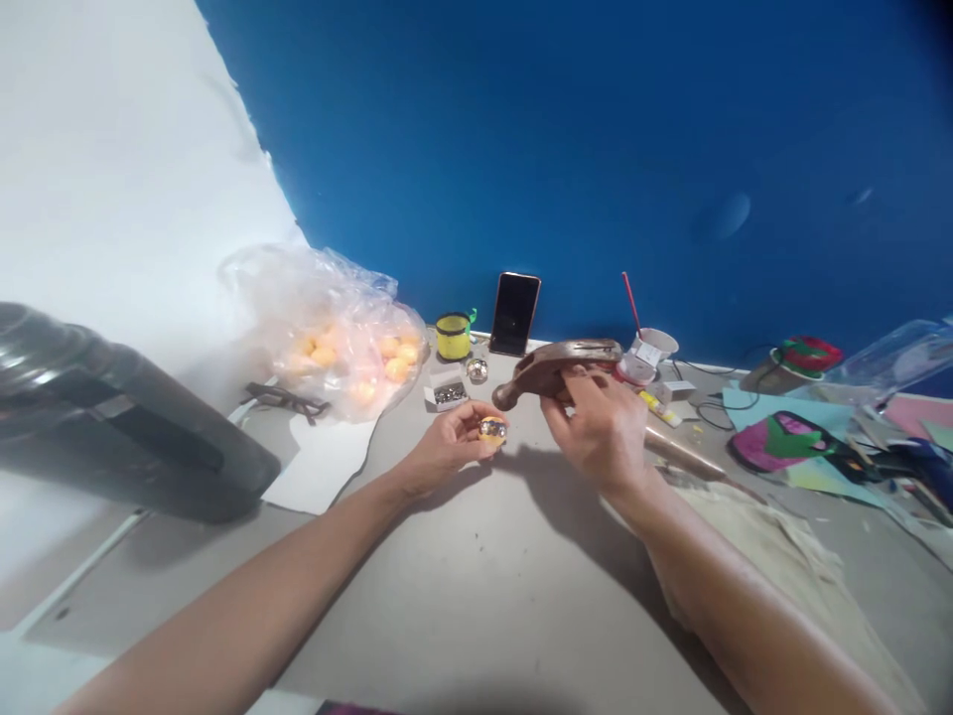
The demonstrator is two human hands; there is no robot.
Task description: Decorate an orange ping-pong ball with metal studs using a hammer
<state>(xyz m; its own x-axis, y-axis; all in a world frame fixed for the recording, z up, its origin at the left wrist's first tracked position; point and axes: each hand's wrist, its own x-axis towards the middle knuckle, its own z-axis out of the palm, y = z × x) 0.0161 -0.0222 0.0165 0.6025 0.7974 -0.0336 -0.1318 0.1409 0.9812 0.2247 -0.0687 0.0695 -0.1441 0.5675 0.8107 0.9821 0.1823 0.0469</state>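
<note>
My left hand [456, 444] is closed on a small yellow-orange ball [491, 443] partly covered with shiny metal tack heads. My right hand [602, 437] grips a hammer [555, 363] close to its brown metal head. The hammer's rounded face hangs just above and to the right of the ball, apart from it. Its handle runs out under the hand to the lower right. Behind my left hand lie a small white box [445, 399] of shiny tacks and a ball [477, 370] covered in silver.
A clear plastic bag [342, 318] of yellow-orange balls is at left, near eyeglasses [287, 399] and a big dark bottle [111, 417]. Against the blue wall lean a phone [515, 314] and a yellow cup [453, 338]. Beige cloth [774, 556], a paper cup [656, 344] and craft scraps occupy the right.
</note>
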